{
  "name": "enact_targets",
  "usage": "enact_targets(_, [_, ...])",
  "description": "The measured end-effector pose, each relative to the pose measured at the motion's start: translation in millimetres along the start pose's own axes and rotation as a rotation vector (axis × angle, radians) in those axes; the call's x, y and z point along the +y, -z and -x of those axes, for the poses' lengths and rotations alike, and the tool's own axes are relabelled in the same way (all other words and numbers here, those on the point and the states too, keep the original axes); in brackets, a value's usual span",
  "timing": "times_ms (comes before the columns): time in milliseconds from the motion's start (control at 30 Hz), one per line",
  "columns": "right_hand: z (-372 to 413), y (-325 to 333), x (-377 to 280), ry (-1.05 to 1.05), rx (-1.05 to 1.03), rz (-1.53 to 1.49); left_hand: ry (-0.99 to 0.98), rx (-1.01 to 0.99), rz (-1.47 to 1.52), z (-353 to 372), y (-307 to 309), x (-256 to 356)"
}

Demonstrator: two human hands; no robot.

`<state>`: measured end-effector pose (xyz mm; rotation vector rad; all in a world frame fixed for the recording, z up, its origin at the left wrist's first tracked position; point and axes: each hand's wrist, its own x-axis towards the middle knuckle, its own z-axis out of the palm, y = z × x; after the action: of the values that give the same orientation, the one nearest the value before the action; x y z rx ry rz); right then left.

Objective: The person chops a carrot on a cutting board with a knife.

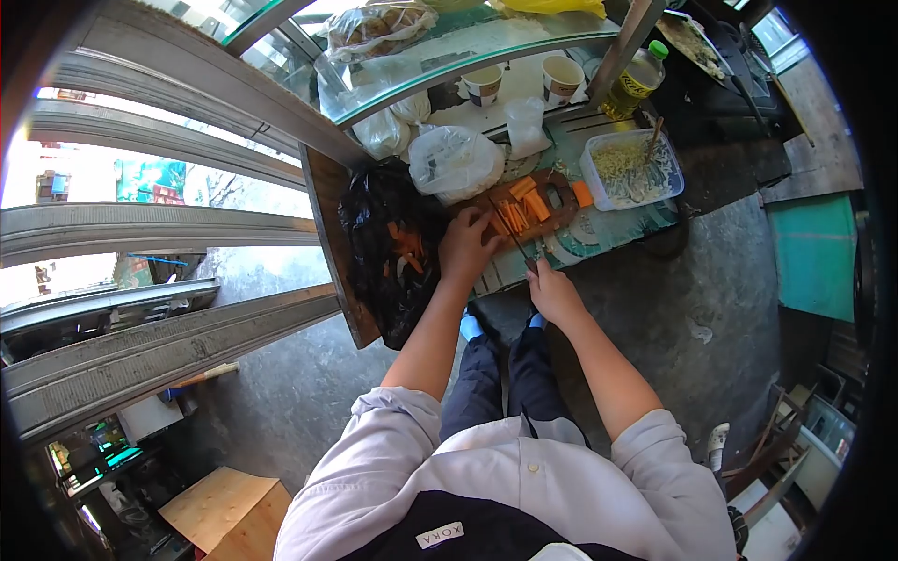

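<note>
My right hand [554, 292] is wrapped round the handle of a kitchen knife [513, 230], whose narrow dark blade points away from me over a brown wooden cutting board [562, 224]. Orange carrot sticks [527, 208] lie on the board, just right of the blade. Bent over the board's left end, my left hand [468, 245] has its fingertips against carrot beside the blade; most of that piece is hidden under the fingers. A larger orange carrot piece [583, 194] sits at the board's right end.
Left of the board, a black plastic bag [388, 210] holds orange peelings. A clear tub [677, 178] of pale shreds stands right, near an oil bottle [629, 89]. Behind are a filled plastic bag [456, 161] and paper cups [562, 80], with a glass shelf [486, 79] above.
</note>
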<state>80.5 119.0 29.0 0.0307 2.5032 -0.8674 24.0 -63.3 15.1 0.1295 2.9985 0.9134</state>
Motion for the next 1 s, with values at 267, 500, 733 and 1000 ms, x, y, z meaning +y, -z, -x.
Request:
enact_targets(267, [6.7,8.2,-11.8,-0.042,-0.004,0.137,-0.133,0.126,-0.07,10.3,-12.9,-4.3])
enact_targets(500, [-15.1,3.2,-7.6,-0.045,-0.038,0.117,-0.172,0.215,-0.004,13.2,-17.8,-6.1])
enact_targets(733, [9.6,5.0,-0.8,-0.109,-0.084,0.078,-0.107,0.298,0.066,16.1,-27.3,-6.4])
enact_targets(1000, [4.6,16.0,-5.4,-0.05,-0.054,0.09,-0.121,0.325,0.065,13.9,-30.0,-9.5])
